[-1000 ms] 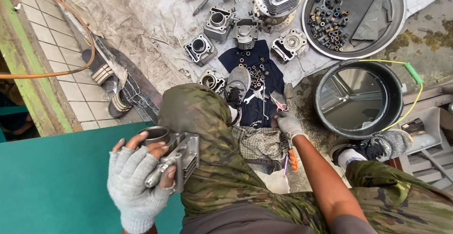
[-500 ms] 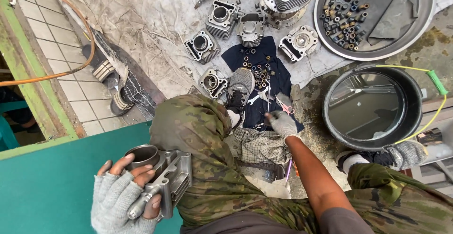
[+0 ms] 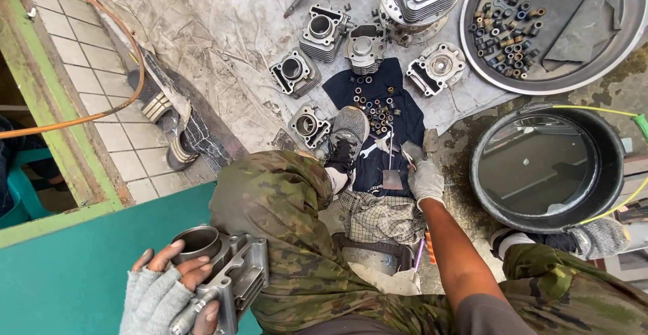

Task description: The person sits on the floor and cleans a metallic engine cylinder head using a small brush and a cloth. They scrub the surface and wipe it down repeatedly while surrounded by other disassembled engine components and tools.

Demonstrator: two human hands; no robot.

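The left hand (image 3: pixel 158 301), in a fingerless grey glove and partly cut off at the frame's bottom, wraps a silvery finned engine cylinder (image 3: pixel 226 274) beside the knee. The right hand (image 3: pixel 426 181) pinches a thin flat-bladed scraper (image 3: pixel 391 166) at the dark cloth's (image 3: pixel 405 115) near edge.

One head-worn view looks steeply down from above the knees, seemingly tilted forward toward the cluttered ground

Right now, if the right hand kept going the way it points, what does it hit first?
The right hand reaches away from the body over the dark cloth. Straight on, it would likely first meet the scraper at its fingertips, then the small bushings. Depth is unclear.
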